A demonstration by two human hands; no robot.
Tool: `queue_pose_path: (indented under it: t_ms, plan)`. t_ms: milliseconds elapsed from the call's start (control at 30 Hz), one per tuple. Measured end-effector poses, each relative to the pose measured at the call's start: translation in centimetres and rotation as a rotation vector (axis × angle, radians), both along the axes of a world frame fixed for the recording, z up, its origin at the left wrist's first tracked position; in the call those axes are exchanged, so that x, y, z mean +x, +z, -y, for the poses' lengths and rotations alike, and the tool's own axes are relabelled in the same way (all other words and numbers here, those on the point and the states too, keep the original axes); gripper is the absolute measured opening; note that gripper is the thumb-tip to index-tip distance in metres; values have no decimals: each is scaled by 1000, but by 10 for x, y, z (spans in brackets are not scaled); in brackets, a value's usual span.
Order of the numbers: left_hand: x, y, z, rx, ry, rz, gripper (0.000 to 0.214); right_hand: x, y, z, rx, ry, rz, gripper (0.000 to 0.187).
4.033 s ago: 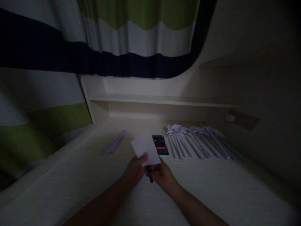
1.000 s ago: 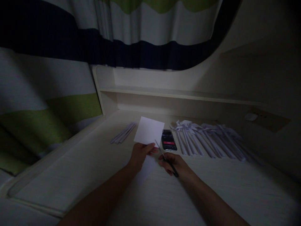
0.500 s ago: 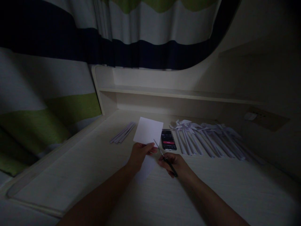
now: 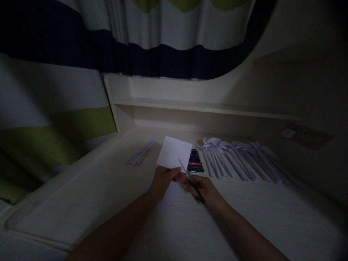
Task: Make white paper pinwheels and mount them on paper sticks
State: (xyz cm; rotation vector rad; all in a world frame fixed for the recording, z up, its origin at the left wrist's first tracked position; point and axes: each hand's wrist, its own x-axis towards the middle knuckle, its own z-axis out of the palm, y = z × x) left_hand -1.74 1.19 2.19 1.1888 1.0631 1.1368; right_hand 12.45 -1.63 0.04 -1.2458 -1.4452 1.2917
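My left hand pinches the lower edge of a white sheet of paper, thumb on top and fingers underneath. In my right hand is a pair of scissors with dark handles. Their thin blades point up and to the left, and the tips lie over the paper's lower right part, close to my left thumb. Whether the blades are around the paper or only above it, I cannot tell. The phone, its screen lit, lies on the desk just right of the paper.
Several narrow white paper strips lie on the desk to the left. At the right is a row of rolled paper sticks with folded paper tops. A shelf runs along the back, and a curtain hangs above.
The paper has shifted slightly right and turned a little clockwise in my left hand, now covering the phone's left edge. My right hand and the scissors have hardly moved.
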Motion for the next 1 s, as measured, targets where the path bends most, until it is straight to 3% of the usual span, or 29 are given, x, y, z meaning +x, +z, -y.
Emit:
queue_pose_path:
  t_ms: [400, 533, 667, 833, 1000]
  plan:
    - [-1, -4, 0, -10, -10, 68, 27, -1, 3, 3, -27, -51, 17, 32]
    - [-2, -4, -2, -6, 78, 132, 32, -1, 2, 3, -27, -61, 16, 30]
    - [-5, 6, 1, 27, 196, 166, 29, -2, -1, 2, -42, -72, 37, 30]
    - [-6, 22, 8, -17, 196, 114, 22, -3, -4, 0, -52, -60, 50, 30]
    - [-7, 21, 8, -14, 209, 134, 21, -4, -5, 1, -18, -28, 35, 27]
